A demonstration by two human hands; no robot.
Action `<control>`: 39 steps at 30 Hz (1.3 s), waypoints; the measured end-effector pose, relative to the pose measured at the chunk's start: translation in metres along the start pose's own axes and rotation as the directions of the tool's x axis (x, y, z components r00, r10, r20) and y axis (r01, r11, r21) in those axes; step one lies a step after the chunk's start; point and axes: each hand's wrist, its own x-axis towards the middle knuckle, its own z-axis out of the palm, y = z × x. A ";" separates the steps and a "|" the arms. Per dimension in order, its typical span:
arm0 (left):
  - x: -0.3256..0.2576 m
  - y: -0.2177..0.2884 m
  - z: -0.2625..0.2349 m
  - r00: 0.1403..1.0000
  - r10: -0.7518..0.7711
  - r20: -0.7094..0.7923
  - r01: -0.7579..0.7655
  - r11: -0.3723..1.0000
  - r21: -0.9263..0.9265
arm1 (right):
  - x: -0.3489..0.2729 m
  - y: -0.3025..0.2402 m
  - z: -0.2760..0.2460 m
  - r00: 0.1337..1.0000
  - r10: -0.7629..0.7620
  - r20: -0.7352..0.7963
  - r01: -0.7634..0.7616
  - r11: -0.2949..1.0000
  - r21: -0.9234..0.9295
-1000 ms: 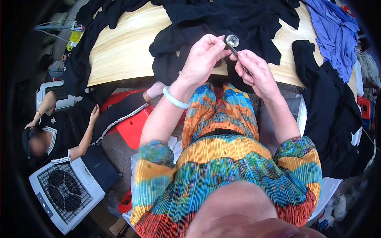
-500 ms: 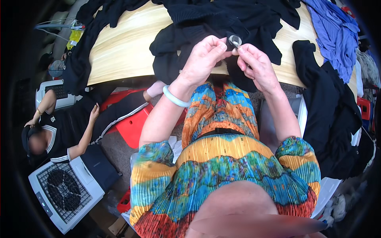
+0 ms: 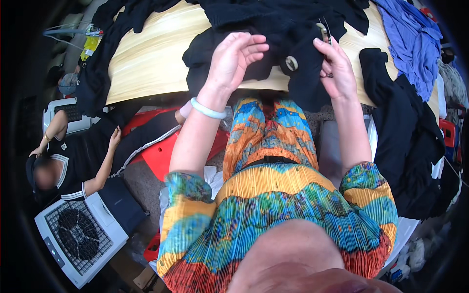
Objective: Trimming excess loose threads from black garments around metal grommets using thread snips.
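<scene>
My left hand (image 3: pixel 234 62) is raised over the black knit garment (image 3: pixel 210 53), its fingers loosely stretched and apart with nothing in them. A pale bracelet circles that wrist. In my right hand (image 3: pixel 339 71) is a pair of small thread snips (image 3: pixel 326 33), blades pointing away from me. Between the two hands, against the black cloth, shows a small pale ring-shaped thing (image 3: pixel 291 63), much like a small roll of tape. Whether it lies on the cloth or is in the air I cannot tell.
More black garments (image 3: pixel 400 132) hang over the table's right side, beside a blue-violet cloth (image 3: pixel 410 44). The wooden table (image 3: pixel 146 58) has a curved near edge. At left a person in black (image 3: pixel 83 156) reclines near a red stool (image 3: pixel 166 154) and a fan unit (image 3: pixel 80 234).
My hands have moved apart, the left one leftward and the right one rightward. The round thing was at my fingertips and is now apart from both. Snips now show in my right hand.
</scene>
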 end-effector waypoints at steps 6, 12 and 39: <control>-0.012 -0.030 0.023 0.954 -0.225 0.197 0.218 0.974 0.060 | 0.008 0.002 -0.006 0.987 0.159 -0.026 -0.150 0.965 0.214; -0.019 -0.028 0.028 0.957 -0.197 0.212 0.210 0.977 -0.040 | 0.020 0.010 -0.020 0.985 0.157 -0.072 -0.141 0.972 0.190; -0.028 -0.025 0.022 0.999 0.025 0.030 -0.026 0.999 0.038 | -0.023 0.041 0.014 0.885 -0.451 0.117 0.426 0.683 -0.593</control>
